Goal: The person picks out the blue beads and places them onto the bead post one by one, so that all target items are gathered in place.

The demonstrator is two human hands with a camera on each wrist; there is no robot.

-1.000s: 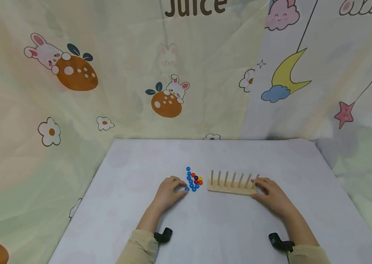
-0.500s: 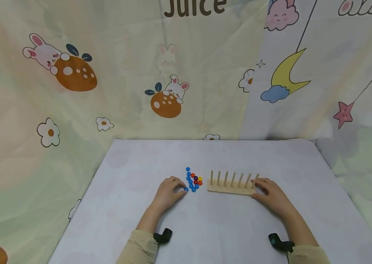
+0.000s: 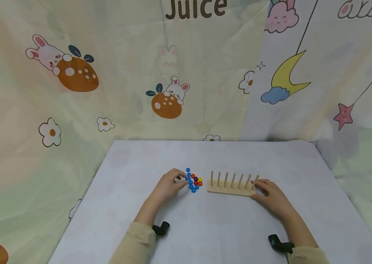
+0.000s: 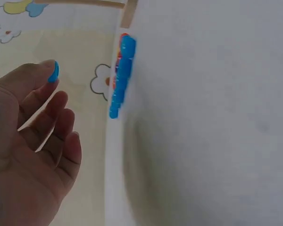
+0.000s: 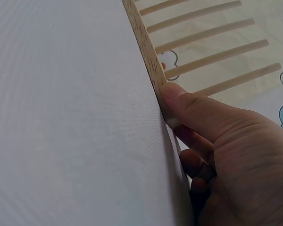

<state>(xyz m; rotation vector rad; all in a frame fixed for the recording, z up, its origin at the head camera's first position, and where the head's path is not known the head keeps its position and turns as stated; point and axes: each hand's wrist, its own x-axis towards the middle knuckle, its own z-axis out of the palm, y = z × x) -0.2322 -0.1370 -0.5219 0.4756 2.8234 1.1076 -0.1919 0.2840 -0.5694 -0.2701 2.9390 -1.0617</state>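
Left hand (image 3: 168, 186) is lifted slightly at the left edge of the bead pile (image 3: 193, 180); a single blue bead (image 4: 54, 71) is pinched between thumb and forefinger, the other fingers loosely curled, as the left wrist view shows. Pinch grip is likely used because the bead is small and has to be kept clear of the loose ones. Remaining beads, mostly blue with some red, orange and yellow, are left clustered on the white table (image 3: 205, 227), just left of the wooden peg board (image 3: 230, 189). Seven upright pegs are carried by the board, all bare. Right hand (image 3: 271, 198) is kept at the board's right end, thumb pressed against the base edge and fingers curled behind it, presumably so the board is held steady.

Versus 0.5 s ago: left hand is moved up and toward the far side of the pile, the bead at its near-left edge is gone from the table, and board and right hand are unchanged.
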